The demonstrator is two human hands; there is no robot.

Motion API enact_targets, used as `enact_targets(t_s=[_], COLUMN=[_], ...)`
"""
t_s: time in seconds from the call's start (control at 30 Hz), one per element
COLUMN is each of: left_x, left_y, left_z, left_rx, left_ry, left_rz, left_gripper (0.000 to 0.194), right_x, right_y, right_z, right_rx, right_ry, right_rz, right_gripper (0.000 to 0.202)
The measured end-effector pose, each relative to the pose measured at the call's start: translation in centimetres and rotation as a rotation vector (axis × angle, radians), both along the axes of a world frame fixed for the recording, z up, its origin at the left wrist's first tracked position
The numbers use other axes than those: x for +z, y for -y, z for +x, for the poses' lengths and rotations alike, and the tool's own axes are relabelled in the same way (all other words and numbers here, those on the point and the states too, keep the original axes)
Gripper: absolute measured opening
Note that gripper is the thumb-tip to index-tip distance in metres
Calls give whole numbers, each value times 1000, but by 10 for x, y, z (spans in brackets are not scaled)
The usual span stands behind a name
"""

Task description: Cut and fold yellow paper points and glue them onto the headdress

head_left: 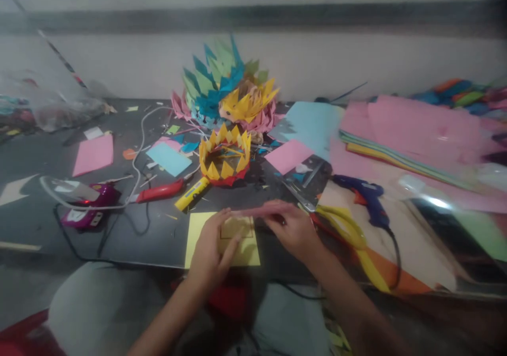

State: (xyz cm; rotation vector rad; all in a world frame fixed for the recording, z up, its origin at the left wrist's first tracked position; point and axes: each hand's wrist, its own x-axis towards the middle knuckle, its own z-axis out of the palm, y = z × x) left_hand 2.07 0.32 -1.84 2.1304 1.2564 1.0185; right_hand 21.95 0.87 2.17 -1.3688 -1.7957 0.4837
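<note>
A yellow sheet (245,255) with a dark rectangle drawn on it lies at the table's front edge. Over this sheet is my left hand (212,245), fingers stretched out and the thumb spread away from them. Its fingertips are at the left end of a thin pink paper piece (255,211), seen almost edge-on; whether they touch it I cannot tell. My right hand (295,232) has its fingers closed around the right end of that piece, just above the sheet. Behind stands a yellow-and-red pointed paper crown (225,168), with a yellow cutter knife (192,194) beside it.
Scissors (299,197) and a blue glue gun (366,195) lie to the right, near a phone (455,234) and stacked coloured paper (420,129). At left are a red-handled tool (160,191) with a cord and a purple power socket (85,213). Paper crowns (225,89) pile up at the back.
</note>
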Motion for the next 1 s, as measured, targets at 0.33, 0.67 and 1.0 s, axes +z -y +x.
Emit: enact_targets(t_s=[0.33, 0.67, 1.0], left_x=[1, 30, 53], left_y=[-6, -17, -31], left_z=[14, -23, -46], left_rx=[-21, -85, 33], left_ry=[-164, -390, -794], left_rz=[0, -106, -332], left_gripper=[21, 50, 73], right_x=[-7, -22, -25], right_y=[17, 27, 11], right_z=[-8, 2, -12], right_rx=[-121, 16, -180], right_ry=[99, 469, 504], right_rz=[-147, -92, -60], right_gripper=[10, 28, 28])
